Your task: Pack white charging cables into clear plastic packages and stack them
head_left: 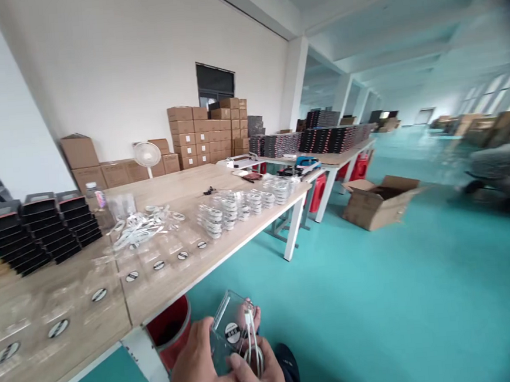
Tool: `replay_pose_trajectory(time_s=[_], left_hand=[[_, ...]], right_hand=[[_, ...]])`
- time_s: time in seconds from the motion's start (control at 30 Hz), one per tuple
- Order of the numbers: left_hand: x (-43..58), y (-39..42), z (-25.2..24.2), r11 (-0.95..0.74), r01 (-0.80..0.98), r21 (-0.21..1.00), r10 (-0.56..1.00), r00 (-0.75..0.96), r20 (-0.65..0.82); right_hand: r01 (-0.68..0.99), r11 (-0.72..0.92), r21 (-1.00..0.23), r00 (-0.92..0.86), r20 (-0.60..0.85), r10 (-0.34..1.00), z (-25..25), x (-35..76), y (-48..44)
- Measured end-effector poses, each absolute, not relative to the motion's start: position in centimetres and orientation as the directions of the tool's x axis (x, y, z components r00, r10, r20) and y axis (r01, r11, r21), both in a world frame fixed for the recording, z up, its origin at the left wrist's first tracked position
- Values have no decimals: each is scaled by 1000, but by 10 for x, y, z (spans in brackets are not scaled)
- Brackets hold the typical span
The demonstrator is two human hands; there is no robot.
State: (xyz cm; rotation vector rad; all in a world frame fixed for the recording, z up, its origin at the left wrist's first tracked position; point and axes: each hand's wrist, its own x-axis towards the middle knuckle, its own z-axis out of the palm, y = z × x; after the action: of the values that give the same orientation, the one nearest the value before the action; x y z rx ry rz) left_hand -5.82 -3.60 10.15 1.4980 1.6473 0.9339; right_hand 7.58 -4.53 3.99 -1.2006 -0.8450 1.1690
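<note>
My left hand [197, 360] grips a clear plastic case [224, 329] by its left side. The case is tilted and bears a round black-and-white sticker. My right hand [264, 372] holds a coiled white cable [251, 338] against the right side of the case, the thumb pressing on the loops. The cable's white plug points upward. Both hands are in front of my body, off the table's front edge. On the table [183, 182], several similar clear cases [158, 257] with round stickers lie in a row. Behind them is a loose heap of white cables [145, 226].
Clear packs of coiled white cables [230, 210] stand in rows along the table. Stacks of black trays [48, 231] are at the left. Below the edge is a red bin [178, 332]. An open cardboard box [380, 205] sits on the green floor. A white fan [147, 155] stands behind.
</note>
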Motion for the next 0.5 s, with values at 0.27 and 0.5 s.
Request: replay_pose_trajectory(time_s=[0.27, 0.5], left_hand=[[-30, -55, 24, 207, -254, 945, 978, 39, -203], [-23, -53, 11, 269, -550, 791, 940, -30, -341]], right_hand=[[-73, -223, -972, 20, -225, 974, 46, 129, -58], [3, -331, -944, 7, -331, 944, 32, 141, -65]])
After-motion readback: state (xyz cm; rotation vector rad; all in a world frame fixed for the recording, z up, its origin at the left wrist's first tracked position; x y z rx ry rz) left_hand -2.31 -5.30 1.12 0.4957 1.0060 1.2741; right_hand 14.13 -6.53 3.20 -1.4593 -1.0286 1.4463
